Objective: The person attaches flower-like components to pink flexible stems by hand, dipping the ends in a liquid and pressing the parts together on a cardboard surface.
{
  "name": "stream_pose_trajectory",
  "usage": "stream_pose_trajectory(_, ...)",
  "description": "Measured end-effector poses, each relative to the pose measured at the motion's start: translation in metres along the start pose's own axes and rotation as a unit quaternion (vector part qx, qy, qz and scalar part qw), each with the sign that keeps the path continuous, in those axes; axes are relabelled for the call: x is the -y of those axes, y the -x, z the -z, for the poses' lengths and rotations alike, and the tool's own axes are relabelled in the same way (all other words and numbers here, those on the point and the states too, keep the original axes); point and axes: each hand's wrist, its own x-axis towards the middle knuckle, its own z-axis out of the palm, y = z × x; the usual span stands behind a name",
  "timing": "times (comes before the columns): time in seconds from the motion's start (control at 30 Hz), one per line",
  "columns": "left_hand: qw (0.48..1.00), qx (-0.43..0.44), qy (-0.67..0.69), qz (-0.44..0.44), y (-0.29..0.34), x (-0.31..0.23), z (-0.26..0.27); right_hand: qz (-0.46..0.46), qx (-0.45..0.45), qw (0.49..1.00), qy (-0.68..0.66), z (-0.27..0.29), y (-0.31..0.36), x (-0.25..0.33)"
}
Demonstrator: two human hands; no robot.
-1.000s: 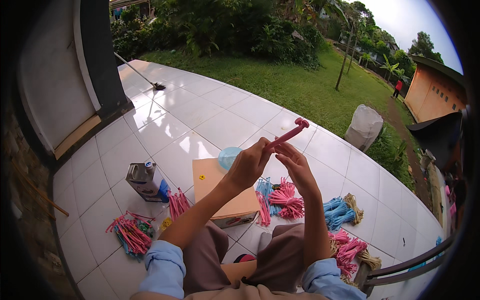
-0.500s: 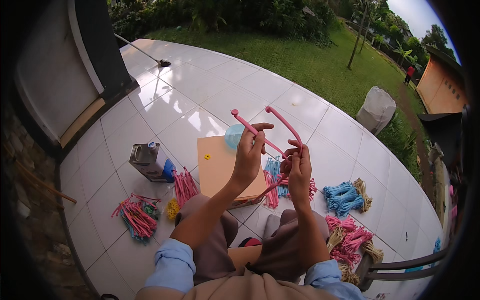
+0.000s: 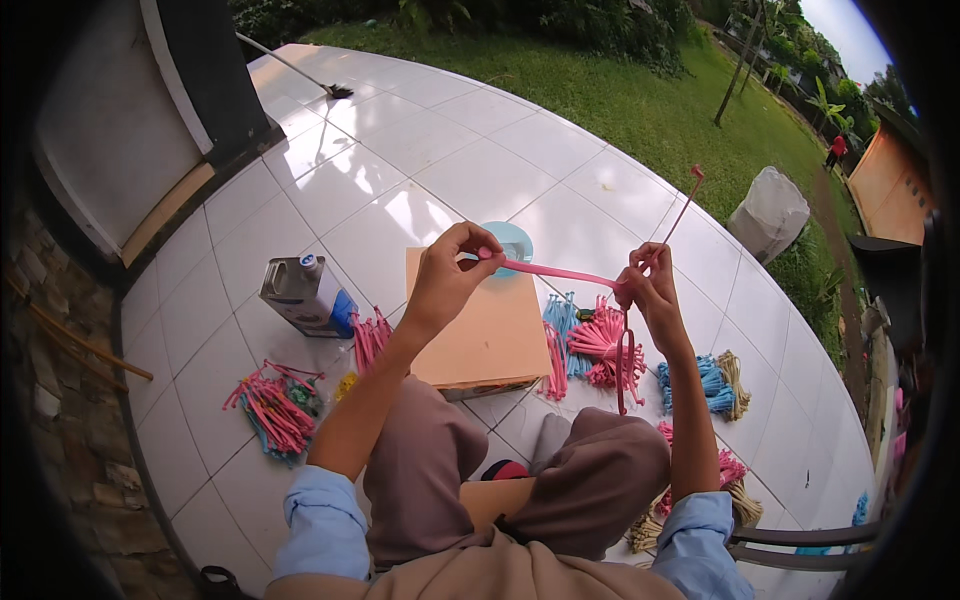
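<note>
Between my hands a pink knob-ended strip (image 3: 560, 271) is stretched almost level above the cardboard box (image 3: 478, 335). Its knobbed end is pinched in the fingers of my left hand (image 3: 445, 275). My right hand (image 3: 656, 295) is closed around the strip's other part. From that fist a thin pink length with a knob sticks up to the right, and a pink loop (image 3: 622, 365) hangs down toward my knee. Whether these are all one piece, I cannot tell. Beyond the box's far edge lies a round light-blue dish (image 3: 517, 243).
Bundles of pink strips (image 3: 605, 345) and blue strips (image 3: 695, 382) lie right of the box, with beige ones (image 3: 735, 388) beside them. To the left are a metal can (image 3: 305, 298) and a mixed pink pile (image 3: 278, 408). A white sack (image 3: 770, 212) stands at the tile edge.
My hands have moved apart, the right one going further right. The left fingers now pinch a knobbed end, and the strip is pulled out straight between the hands.
</note>
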Motion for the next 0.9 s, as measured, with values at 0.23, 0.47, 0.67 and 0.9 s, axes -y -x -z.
stream_pose_trajectory(0.23,0.966,0.123,-0.223,-0.030,0.001,0.133,0.002,-0.141,0.067,0.987,0.028,0.006,-0.042,-0.141)
stream_pose_trajectory(0.47,0.956,0.183,-0.226,0.043,0.009,0.178,0.021,-0.226,0.129,0.965,0.002,-0.013,-0.062,-0.174)
stream_pose_trajectory(0.67,0.921,0.232,-0.310,0.032,0.003,0.181,0.023,-0.289,0.169,0.942,-0.005,-0.006,-0.074,-0.184)
stream_pose_trajectory(0.9,0.919,0.244,-0.309,0.032,-0.003,0.181,0.024,-0.286,0.182,0.940,-0.039,-0.001,-0.081,-0.190)
